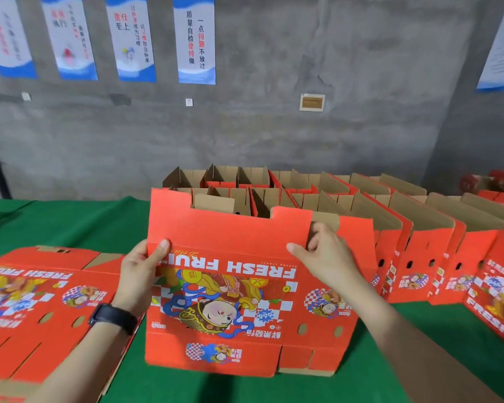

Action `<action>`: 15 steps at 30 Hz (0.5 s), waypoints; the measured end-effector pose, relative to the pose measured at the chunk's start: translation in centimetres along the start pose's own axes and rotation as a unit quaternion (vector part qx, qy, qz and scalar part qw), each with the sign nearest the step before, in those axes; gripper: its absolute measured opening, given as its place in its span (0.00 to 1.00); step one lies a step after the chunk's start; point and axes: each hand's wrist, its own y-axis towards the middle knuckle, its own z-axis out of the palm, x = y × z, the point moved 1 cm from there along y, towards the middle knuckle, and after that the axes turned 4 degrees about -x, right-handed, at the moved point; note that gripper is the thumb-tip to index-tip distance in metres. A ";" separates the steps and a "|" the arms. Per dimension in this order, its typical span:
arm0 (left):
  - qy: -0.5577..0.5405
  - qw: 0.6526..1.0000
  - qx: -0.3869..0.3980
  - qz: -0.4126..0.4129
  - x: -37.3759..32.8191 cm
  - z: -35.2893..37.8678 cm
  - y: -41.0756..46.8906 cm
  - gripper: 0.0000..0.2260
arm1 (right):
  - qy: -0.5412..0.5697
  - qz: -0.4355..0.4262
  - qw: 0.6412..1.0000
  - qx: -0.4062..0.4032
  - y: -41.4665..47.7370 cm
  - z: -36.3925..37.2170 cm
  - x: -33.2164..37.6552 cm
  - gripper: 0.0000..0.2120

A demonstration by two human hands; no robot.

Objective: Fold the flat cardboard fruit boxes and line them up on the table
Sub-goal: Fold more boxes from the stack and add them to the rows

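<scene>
You hold the box point(230, 301) upright at the frame's centre, its lower edge on or just above the table point(419, 359); I cannot tell which. Your left hand point(140, 274) grips its left edge, thumb on the print. Your right hand point(323, 257) pinches the top flap at the slit. Pull that flap unevenly and it may crease off its score or tear there. Tip the box back and it could knock the folded boxes point(419, 228) just behind.
</scene>
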 end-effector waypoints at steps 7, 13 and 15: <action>0.005 1.000 -0.004 -0.016 2.1 -0.5 -0.9 0.05 | 0.038 -0.028 0.987 0.152 -0.9 0.8 -1.1 0.06; 0.021 0.998 0.041 0.048 2.2 -1.0 -2.0 0.21 | 0.110 -0.018 0.977 0.181 -2.4 1.0 -3.1 0.06; -0.001 0.996 0.056 0.074 1.5 -0.9 -2.3 0.20 | 0.124 -0.022 0.976 0.179 -2.7 0.7 -3.5 0.04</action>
